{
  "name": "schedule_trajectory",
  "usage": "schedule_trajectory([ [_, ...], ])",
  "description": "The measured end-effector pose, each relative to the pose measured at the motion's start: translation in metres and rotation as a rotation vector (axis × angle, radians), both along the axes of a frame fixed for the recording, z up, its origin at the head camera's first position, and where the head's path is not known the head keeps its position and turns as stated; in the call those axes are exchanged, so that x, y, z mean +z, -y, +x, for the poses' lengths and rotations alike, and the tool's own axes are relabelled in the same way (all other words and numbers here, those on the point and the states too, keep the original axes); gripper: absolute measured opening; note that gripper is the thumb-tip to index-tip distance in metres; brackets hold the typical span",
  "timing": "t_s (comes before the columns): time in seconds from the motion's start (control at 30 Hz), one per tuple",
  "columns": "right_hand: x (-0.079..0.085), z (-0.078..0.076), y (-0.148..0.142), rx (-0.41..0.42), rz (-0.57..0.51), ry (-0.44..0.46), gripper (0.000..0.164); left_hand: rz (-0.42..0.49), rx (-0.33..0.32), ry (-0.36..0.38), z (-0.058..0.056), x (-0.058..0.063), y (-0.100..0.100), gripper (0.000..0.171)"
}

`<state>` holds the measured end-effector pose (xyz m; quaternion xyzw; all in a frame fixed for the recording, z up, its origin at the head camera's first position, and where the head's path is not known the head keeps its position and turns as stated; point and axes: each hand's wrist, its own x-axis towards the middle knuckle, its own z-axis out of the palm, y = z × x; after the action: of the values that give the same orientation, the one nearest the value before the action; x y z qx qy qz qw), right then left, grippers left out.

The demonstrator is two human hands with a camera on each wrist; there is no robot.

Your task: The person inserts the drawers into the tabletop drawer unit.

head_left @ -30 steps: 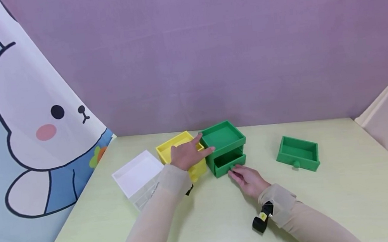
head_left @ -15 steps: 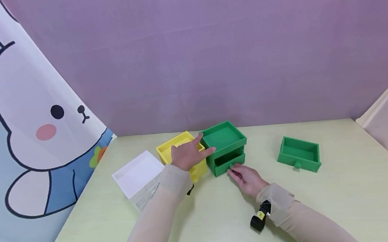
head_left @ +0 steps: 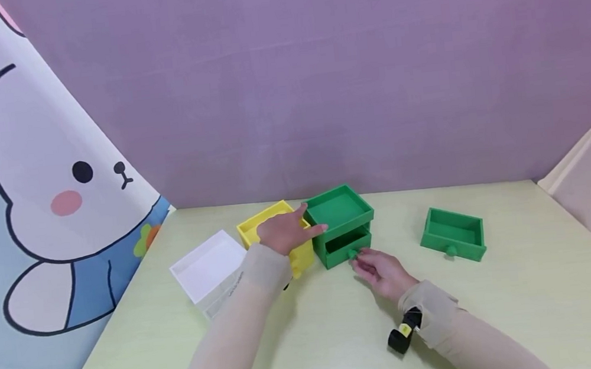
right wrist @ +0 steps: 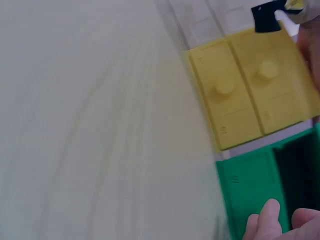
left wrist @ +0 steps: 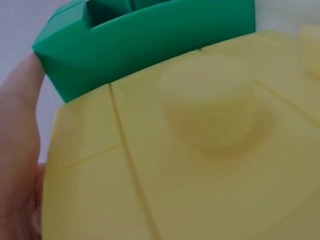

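Note:
A small green drawer cabinet (head_left: pixel 367 207) stands at the back of the table, with a dark gap above its lower drawer (head_left: pixel 337 257). My right hand (head_left: pixel 387 272) has its fingertips right at the round knob (head_left: pixel 353 254) of that drawer; in the right wrist view the fingers (right wrist: pixel 270 212) overlap the drawer front. My left hand (head_left: pixel 283 232) lies over the yellow drawer cabinet (head_left: pixel 303 259), thumb and a finger stretched out to the green cabinet. In the left wrist view, one finger (left wrist: pixel 25 85) meets the green cabinet's corner.
To the right lies a loose green drawer (head_left: pixel 468 249) with its knob facing front. A white drawer cabinet (head_left: pixel 209 267) stands at the left, partly behind the left sleeve (head_left: pixel 241 338). A purple cloth (head_left: pixel 329 86) hangs behind the table.
The lower green drawer has slid slightly further into its cabinet. My right hand has eased a little to the right, leaving the knob in sight. My left hand stays nearly where it was.

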<state>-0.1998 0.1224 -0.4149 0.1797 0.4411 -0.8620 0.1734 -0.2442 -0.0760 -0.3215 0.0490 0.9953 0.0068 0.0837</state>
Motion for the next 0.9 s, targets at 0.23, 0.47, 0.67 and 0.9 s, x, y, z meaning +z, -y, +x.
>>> schedule_trajectory([
  [0.23, 0.006, 0.006, -0.032, 0.034, -0.01, 0.008, 0.064, -0.046, 0.026, 0.042, 0.0, 0.004, 0.008, 0.085],
  [0.47, 0.009, 0.012, -0.069, -0.007, -0.077, 0.043, 0.043, -0.06, 0.056, 0.039, -0.001, 0.007, 0.016, 0.086],
  [0.67, 0.006, 0.017, -0.104, -0.026, -0.075, 0.055, 0.009, -0.025, 0.061, 0.041, -0.001, 0.007, 0.015, 0.084],
  [0.9, 0.004, 0.016, -0.133, -0.063, -0.006, 0.039, 0.019, 0.02, 0.062, 0.028, 0.001, 0.005, 0.016, 0.083],
])
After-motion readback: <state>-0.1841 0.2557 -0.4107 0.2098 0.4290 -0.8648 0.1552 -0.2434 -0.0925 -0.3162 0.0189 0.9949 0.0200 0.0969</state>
